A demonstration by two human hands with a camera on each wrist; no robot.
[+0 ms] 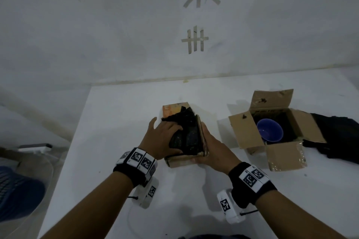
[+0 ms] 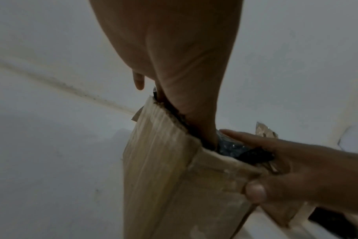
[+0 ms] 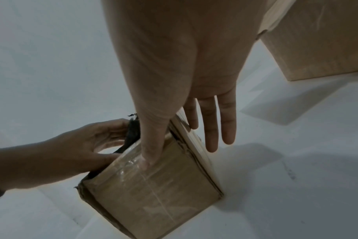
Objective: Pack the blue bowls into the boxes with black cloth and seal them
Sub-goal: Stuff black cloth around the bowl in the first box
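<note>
Left hand (image 1: 165, 137): fingers curling over black cloth (image 1: 186, 122), pressing it into small box (image 1: 184, 159) on worktop (image 1: 116, 122).
Right hand (image 1: 211, 147): gripping that box's right corner, steadying it.
Open box (image 1: 242, 130), further right: holding blue bowl (image 1: 270, 130), not yet sealed.
Risk: cloth is bulging past the rim, likely blocking flaps.

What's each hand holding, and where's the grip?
Right hand: small box, near-right corner, thumb on front face. Left hand: black cloth, bunched at its left wall.
</note>
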